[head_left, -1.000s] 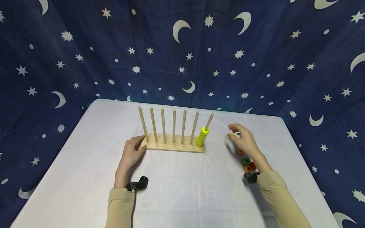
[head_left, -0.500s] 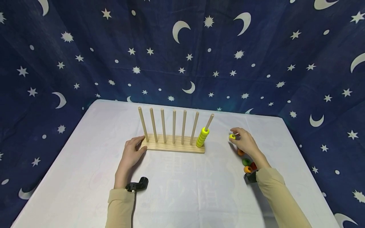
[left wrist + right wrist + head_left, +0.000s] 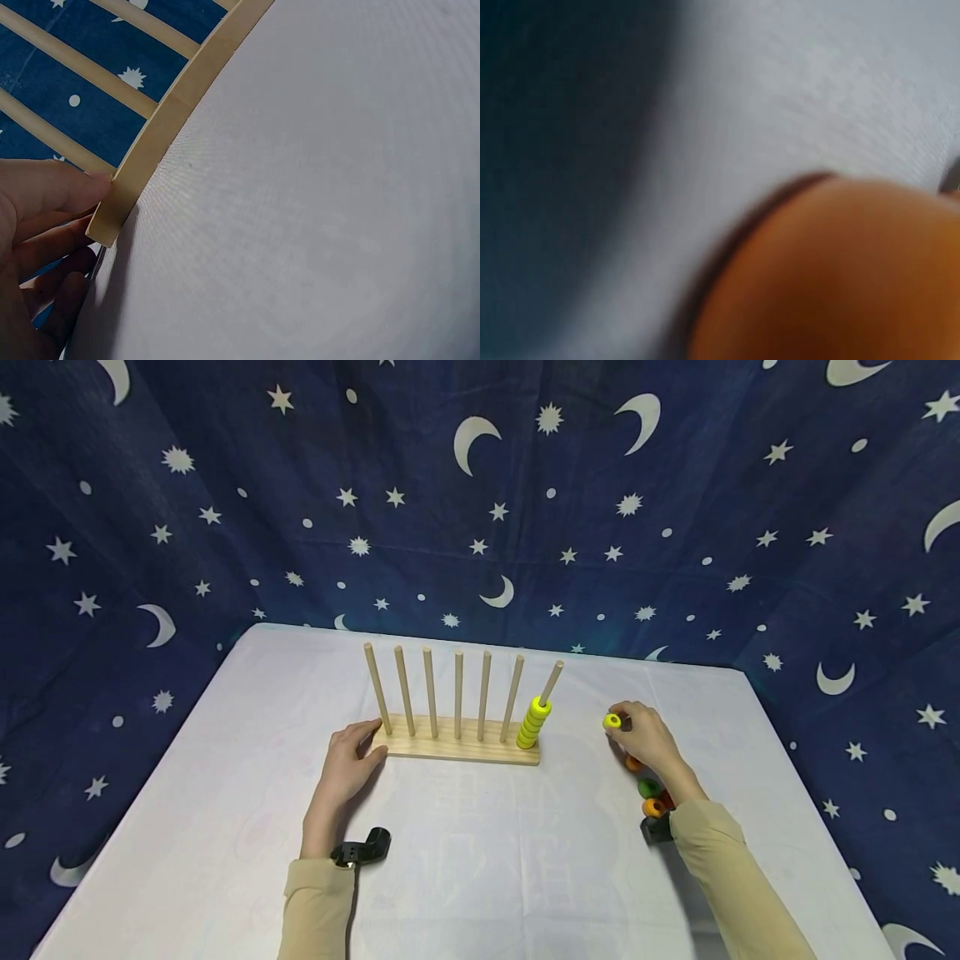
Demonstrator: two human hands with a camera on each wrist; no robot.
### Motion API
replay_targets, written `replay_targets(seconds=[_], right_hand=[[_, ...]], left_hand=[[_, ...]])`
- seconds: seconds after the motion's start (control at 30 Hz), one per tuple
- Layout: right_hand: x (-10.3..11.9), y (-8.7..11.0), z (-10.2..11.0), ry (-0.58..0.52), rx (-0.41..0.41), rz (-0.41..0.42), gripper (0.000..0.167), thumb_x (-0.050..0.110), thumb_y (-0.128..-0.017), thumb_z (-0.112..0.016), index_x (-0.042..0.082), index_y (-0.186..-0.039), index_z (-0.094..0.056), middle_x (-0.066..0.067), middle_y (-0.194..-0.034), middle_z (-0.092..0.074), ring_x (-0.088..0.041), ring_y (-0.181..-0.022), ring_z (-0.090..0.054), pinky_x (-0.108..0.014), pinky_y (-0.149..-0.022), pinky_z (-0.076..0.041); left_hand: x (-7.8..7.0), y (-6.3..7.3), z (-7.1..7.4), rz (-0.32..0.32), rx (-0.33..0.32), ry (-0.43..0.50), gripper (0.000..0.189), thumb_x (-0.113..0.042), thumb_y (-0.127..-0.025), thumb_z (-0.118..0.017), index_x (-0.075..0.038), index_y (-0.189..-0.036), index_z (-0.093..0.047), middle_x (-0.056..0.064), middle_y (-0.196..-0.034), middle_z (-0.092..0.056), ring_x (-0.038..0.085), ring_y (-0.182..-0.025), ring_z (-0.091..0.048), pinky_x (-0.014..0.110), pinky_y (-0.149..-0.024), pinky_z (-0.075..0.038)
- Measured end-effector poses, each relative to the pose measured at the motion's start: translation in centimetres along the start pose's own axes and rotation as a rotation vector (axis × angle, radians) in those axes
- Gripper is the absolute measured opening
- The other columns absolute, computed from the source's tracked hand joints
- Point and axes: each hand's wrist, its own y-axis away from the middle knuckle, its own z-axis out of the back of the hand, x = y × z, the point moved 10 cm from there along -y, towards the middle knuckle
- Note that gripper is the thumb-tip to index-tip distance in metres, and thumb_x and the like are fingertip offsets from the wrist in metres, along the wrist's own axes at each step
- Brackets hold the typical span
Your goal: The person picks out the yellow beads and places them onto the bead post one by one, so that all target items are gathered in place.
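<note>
A wooden peg stand point(image 3: 450, 748) with a row of upright pegs stands on the white table. My left hand point(image 3: 347, 764) grips the left end of its base; in the left wrist view the thumb and fingers lie around the end of the wood point(image 3: 127, 187). Several yellow beads point(image 3: 533, 723) are stacked on the rightmost peg. To the right of the stand, my right hand point(image 3: 647, 737) pinches a yellow bead point(image 3: 612, 721) between thumb and fingers, its hole showing. In the right wrist view a blurred orange bead point(image 3: 847, 277) fills the lower right, and the hand is out of sight.
Under and beside the right wrist lie loose beads: an orange bead point(image 3: 633, 763), a green bead point(image 3: 648, 788), another orange bead point(image 3: 653, 807) and a partly hidden red bead point(image 3: 667, 799). A dark blue cloth with moons and stars point(image 3: 420, 510) hangs behind the table point(image 3: 465, 860).
My right hand has come slightly down and right and closed its fingers on the yellow bead. My left hand and the peg stand have stayed in place.
</note>
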Motion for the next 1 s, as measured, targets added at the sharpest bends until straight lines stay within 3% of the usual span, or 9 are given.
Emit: replay_targets(seconds=[0.57,1.0], right_hand=[[-0.5,0.2,0.3,-0.028,-0.049,-0.035,0.041,0.02,-0.09,-0.063,0.001,-0.126,-0.056,-0.022,-0.118,-0.061,-0.037,-0.104,-0.059,-0.052,-0.089,-0.048],[2.4,1.0,2.1,-0.111,-0.147,0.029,0.039,0.02,-0.09,-0.062,0.006,-0.125,-0.056,-0.02,-0.117,-0.064,-0.037,-0.104,-0.061,-0.053,-0.088,-0.048]], left_hand=[[-0.1,0.1,0.2,-0.022,-0.023,0.002,0.051,-0.014,-0.09,-0.063,-0.002,-0.138,-0.05,0.021,-0.139,-0.051,0.037,-0.128,-0.04,0.055,-0.107,-0.033],[-0.1,0.0,0.0,-0.001,-0.002,0.004,0.051,-0.014,-0.091,-0.062,-0.003,-0.139,-0.05,0.02,-0.141,-0.05,0.035,-0.13,-0.038,0.053,-0.109,-0.033]])
